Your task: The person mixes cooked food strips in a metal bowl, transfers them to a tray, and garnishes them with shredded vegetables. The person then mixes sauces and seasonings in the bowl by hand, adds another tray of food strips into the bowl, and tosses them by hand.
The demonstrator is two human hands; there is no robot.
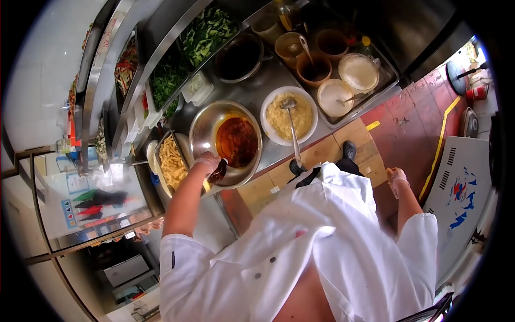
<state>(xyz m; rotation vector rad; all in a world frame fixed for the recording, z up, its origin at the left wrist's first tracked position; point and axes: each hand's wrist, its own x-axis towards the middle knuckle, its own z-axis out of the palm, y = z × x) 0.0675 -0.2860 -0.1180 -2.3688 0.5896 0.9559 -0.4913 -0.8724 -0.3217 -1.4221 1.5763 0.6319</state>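
My left hand (pixel 206 162), in a thin clear glove, is closed round a small rounded container of dark red-brown liquid (pixel 218 172) at the near left rim of a large steel mixing bowl (pixel 201 126). What kind of container it is, I cannot make out. Inside the bowl lies a dark red, oily sauce (pixel 236 141). Away from the counter on the right, my right hand (pixel 396 179), also gloved, hangs at my side with its fingers curled. Nothing shows in it. Right of the steel bowl, a white bowl of pale yellow minced food (pixel 276 115) has a metal ladle (pixel 292 129) resting in it.
A tray of yellow strips (pixel 173 165) stands left of the steel bowl. Behind it are trays of green leaves (pixel 206 35) and a dark pot (pixel 237 58). Several sauce tubs (pixel 335 97) fill the back right tray. A white chest (pixel 456 198) stands far right on the floor.
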